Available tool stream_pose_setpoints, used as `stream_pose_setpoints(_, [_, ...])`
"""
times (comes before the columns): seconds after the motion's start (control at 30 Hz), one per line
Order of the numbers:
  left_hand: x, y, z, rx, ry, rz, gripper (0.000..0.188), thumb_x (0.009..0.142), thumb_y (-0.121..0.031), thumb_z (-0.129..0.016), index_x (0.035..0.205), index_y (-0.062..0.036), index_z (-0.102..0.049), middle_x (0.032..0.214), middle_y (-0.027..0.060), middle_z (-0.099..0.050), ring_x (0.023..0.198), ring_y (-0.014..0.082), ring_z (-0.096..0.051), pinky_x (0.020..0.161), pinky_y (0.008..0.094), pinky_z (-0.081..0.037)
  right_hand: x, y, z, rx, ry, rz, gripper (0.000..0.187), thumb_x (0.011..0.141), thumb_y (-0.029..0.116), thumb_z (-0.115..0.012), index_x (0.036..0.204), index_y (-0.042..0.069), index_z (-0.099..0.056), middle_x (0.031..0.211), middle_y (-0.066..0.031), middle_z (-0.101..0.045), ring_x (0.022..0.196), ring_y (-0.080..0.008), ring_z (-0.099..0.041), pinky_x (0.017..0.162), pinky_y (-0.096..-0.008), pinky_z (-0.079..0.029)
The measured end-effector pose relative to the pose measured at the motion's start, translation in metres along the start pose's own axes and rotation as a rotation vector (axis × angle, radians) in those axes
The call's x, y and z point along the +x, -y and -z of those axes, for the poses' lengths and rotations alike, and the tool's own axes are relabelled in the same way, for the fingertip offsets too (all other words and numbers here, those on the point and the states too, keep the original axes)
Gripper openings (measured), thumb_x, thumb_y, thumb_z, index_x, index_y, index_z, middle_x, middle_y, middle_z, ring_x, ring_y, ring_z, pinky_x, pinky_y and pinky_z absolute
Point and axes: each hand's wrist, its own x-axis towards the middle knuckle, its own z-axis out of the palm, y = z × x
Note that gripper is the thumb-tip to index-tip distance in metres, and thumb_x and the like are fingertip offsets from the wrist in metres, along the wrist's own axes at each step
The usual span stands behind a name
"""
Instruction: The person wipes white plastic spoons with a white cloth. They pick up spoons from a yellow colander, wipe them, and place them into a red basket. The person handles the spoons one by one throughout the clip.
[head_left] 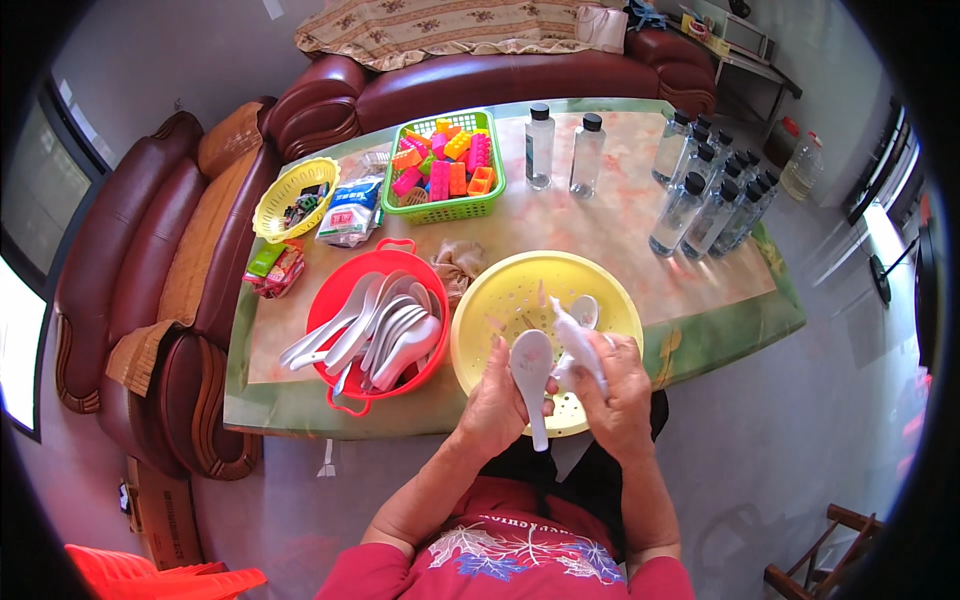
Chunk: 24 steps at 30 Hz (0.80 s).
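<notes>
My left hand point(492, 402) is closed on a white soup spoon point(531, 372), its bowl pointing up and its handle down. A crumpled white cloth point(578, 338) is gripped in my right hand point(617, 402), just right of the spoon. Both hands are over the near side of a yellow colander point(490, 290). Another white spoon point(585, 309) lies inside it, partly hidden by the cloth. Left of the colander, a red basin point(335, 290) with two handles holds a heap of white spoons point(372, 325), several with their ends over the rim.
Behind stand a green basket point(440, 212) of colourful building blocks, a yellow basket point(268, 215) and a white-and-blue packet point(350, 212). A brown crumpled bag point(460, 262) lies beside the colander. Two clear bottles point(540, 150) and a cluster of bottles point(712, 215) stand towards the right.
</notes>
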Motion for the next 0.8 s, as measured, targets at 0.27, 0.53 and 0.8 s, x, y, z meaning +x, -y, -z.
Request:
stream_pose_setpoints(0.27, [-0.017, 0.002, -0.004, 0.58, 0.096, -0.016, 0.044, 0.095, -0.048, -0.035, 0.104, -0.0064, -0.048, 0.076, 0.0045, -0.051, 0.061, 0.0115, -0.049, 0.053, 0.0239, -0.041, 0.013, -0.008, -0.017, 0.184, 0.073, 0.281, 0.034, 0.071, 0.002, -0.064, 0.105, 0.004, -0.061, 0.09, -0.0133, -0.06, 0.082, -0.0309, -0.057, 0.071, -0.0384, -0.049])
stream_pose_setpoints(0.53, [-0.022, 0.02, -0.003, 0.245, 0.022, 0.081, 0.021, 0.097, -0.027, -0.041, 0.108, -0.0095, -0.041, 0.078, 0.0014, -0.047, 0.052, 0.0056, -0.038, 0.045, 0.0199, -0.032, 0.009, -0.013, -0.021, 0.224, -0.149, -0.025, 0.019, 0.08, 0.0, -0.059, 0.099, 0.0, -0.057, 0.081, -0.015, -0.06, 0.069, -0.031, -0.06, 0.062, -0.0382, -0.048])
stream_pose_setpoints(0.8, [-0.017, 0.026, 0.001, 0.11, -0.097, -0.004, 0.04, 0.097, -0.046, -0.031, 0.097, -0.0093, -0.046, 0.074, 0.002, -0.046, 0.049, 0.0068, -0.037, 0.043, 0.0205, -0.03, -0.001, 0.007, -0.042, -0.402, -0.14, 0.174, 0.044, 0.066, 0.013, -0.071, 0.107, 0.001, -0.058, 0.103, -0.0126, -0.047, 0.091, -0.0297, -0.05, 0.069, -0.0386, -0.046])
